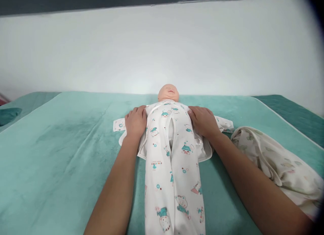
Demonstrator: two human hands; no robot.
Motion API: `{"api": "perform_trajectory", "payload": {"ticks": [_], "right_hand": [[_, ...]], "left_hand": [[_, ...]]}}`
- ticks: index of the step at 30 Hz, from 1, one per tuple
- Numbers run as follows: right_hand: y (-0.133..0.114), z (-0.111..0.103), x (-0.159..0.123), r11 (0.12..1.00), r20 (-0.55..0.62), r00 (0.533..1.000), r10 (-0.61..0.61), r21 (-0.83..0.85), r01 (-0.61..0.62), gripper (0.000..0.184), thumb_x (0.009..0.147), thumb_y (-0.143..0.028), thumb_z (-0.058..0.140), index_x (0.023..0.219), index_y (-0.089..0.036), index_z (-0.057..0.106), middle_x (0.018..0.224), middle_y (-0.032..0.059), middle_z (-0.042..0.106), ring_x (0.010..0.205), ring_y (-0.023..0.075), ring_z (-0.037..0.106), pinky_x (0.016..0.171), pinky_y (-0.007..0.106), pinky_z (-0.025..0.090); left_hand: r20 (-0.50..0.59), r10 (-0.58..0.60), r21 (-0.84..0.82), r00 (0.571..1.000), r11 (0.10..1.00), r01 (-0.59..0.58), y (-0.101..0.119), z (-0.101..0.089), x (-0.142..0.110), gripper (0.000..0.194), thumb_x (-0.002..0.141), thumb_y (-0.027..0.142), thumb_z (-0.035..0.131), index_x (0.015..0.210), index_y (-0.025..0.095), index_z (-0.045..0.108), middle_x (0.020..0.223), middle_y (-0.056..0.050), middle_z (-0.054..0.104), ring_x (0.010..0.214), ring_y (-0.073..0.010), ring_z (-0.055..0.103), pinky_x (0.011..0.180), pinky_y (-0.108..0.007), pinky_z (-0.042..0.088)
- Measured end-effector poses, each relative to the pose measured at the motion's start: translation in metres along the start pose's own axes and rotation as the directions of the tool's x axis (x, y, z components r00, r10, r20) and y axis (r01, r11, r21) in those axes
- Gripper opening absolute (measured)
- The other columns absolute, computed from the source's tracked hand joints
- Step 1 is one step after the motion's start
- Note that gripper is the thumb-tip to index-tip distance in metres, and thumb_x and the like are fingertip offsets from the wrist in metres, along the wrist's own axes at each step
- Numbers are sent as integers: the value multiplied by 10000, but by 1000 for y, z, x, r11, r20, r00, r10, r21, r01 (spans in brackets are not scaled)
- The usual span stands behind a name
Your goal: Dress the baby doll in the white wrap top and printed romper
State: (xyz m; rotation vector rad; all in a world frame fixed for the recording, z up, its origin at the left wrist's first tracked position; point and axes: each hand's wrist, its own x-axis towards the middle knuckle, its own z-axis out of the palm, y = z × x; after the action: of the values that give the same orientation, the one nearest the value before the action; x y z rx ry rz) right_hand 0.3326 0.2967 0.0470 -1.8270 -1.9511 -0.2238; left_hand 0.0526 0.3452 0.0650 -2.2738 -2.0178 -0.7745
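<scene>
A baby doll point(168, 92) lies on its back, head toward the wall. Printed white baby trousers point(186, 174) with a slit in the middle cover its front and stretch toward me. A matching baby shirt point(119, 125) shows at both sides, its sleeves spread outward. At the trousers' left upper edge, my left hand point(136, 122) is closed, fingers bent against the cloth. My right hand point(204, 121) is closed at the opposite edge, near the doll's shoulder. Both hands partly hide the shirt, and the fingertips are hard to see.
A green padded mat point(63, 154) lies under the doll. To the right, beside my forearm, is a crumpled leaf-patterned cloth point(275, 160). A white wall point(162, 49) rises behind the mat. Darker green fabric point(295, 115) shows past the mat's right edge.
</scene>
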Motion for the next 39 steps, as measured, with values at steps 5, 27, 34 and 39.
{"api": "perform_trajectory", "payload": {"ticks": [5, 27, 34, 39], "right_hand": [[10, -2, 6, 992, 39, 992, 119, 44, -121, 421, 1033, -346, 283, 1149, -232, 672, 1144, 82, 728, 1075, 294, 640, 980, 467, 418], [-178, -21, 118, 915, 708, 629, -322, 64, 397, 206, 873, -252, 553, 856, -168, 741, 878, 122, 728, 797, 266, 681, 666, 358, 482], [-170, -25, 123, 899, 711, 595, -375, 121, 421, 364, 906, -408, 582, 1229, -297, 705, 1136, 72, 737, 907, 284, 697, 710, 381, 496], [-148, -32, 127, 887, 648, 633, -424, 155, 435, 461, 903, -431, 575, 1363, -427, 600, 1290, 11, 685, 1029, 306, 675, 780, 413, 493]], "left_hand": [[-7, -45, -9, 999, 999, 45, -6, -2, 1, 444, 1000, 282, 311, 1305, 324, 631, 1235, -54, 697, 1140, -290, 620, 981, -452, 421], [45, -159, -8, 986, 987, 160, -13, 0, 7, 447, 1018, 378, 284, 1052, 270, 717, 1068, -107, 751, 1085, -302, 646, 920, -425, 386], [-2, -174, -20, 985, 984, 174, -16, 2, 5, 437, 1014, 337, 291, 918, 238, 706, 986, -108, 758, 996, -300, 676, 850, -402, 398], [-80, -228, -108, 970, 970, 219, -21, 1, 0, 460, 1023, 381, 262, 952, 241, 694, 996, -103, 750, 942, -271, 668, 752, -351, 404]]}}
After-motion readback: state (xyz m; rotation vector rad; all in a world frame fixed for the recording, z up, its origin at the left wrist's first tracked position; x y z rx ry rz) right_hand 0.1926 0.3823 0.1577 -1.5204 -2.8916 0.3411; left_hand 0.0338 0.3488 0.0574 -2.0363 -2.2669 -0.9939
